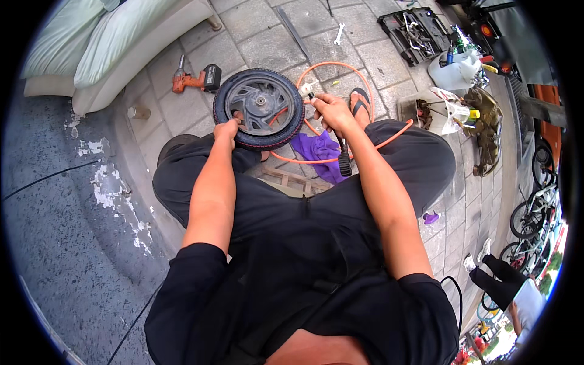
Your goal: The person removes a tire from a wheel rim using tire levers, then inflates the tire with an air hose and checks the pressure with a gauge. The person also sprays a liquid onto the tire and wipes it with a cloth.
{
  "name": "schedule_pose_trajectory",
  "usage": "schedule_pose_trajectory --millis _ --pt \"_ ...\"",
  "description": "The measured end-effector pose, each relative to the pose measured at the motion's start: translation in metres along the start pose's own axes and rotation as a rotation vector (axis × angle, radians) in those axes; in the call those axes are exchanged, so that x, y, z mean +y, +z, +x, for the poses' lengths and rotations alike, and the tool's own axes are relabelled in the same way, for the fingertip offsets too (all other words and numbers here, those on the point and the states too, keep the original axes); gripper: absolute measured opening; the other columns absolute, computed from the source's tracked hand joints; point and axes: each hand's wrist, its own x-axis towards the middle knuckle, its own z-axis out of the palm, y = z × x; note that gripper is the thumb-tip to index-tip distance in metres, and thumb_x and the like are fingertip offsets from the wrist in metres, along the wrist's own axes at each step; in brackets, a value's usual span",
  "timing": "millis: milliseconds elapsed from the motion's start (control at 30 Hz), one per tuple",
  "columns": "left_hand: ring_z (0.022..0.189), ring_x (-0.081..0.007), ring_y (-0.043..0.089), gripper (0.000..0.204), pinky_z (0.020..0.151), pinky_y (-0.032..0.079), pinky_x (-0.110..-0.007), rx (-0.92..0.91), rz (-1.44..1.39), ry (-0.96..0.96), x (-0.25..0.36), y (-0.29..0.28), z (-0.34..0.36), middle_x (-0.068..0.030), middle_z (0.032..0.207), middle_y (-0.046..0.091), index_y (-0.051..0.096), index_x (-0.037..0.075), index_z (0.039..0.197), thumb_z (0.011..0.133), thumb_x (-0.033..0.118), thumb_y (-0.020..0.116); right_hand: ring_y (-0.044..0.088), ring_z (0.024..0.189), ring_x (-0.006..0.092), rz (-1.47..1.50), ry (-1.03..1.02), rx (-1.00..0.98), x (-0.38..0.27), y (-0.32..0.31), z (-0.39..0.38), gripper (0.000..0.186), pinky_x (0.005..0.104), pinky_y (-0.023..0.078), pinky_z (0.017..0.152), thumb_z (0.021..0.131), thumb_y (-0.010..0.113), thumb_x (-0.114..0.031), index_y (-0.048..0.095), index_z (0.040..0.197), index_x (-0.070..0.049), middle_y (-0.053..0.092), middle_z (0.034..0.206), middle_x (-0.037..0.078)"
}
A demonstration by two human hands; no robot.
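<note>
A black tyre on a grey spoked wheel (258, 85) stands or rests in front of me, between my legs. My left hand (227, 129) grips its left side, fingers wrapped over the tyre. To the wheel's right, my right hand (331, 112) is closed on a black air tool (344, 163), whose small end shows above my fingers; whether it touches the wheel I cannot tell. An orange hose (322, 64) loops around that hand and under the wheel. A crumpled purple cloth (313, 146) lies beneath my right forearm.
An orange-black drill (188, 79) lies left of the wheel, near a pale sofa (140, 55). At upper right are a toolbox (412, 33), a jug (450, 67) and assorted parts. A wrench (339, 33) lies ahead. A standing person (499, 286) is at lower right near parked bicycles (526, 219).
</note>
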Motion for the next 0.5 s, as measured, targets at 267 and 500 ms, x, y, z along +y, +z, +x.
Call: schedule_pose_trajectory --millis 267,500 --pt "0.072 -0.0228 0.073 0.036 0.051 0.05 -0.031 -0.271 -0.356 0.282 0.109 0.069 0.004 -0.0119 0.126 0.066 0.06 0.001 0.135 0.108 0.024 0.058 0.077 0.09 0.0296 -0.372 -0.206 0.098 0.054 0.021 0.132 0.045 0.0433 0.059 0.083 0.097 0.072 -0.031 0.073 0.131 -0.002 0.08 0.098 0.017" --pt "0.067 -0.0205 0.069 0.054 0.051 0.047 -0.029 -0.397 -0.272 0.051 0.148 0.085 0.081 -0.0138 0.154 0.057 0.048 -0.001 0.149 0.113 0.039 0.047 0.07 0.112 0.0444 -0.858 -0.243 0.174 -0.01 0.039 0.187 0.039 0.0552 0.054 0.098 0.1 0.059 -0.036 0.074 0.128 -0.013 0.075 0.116 0.025"
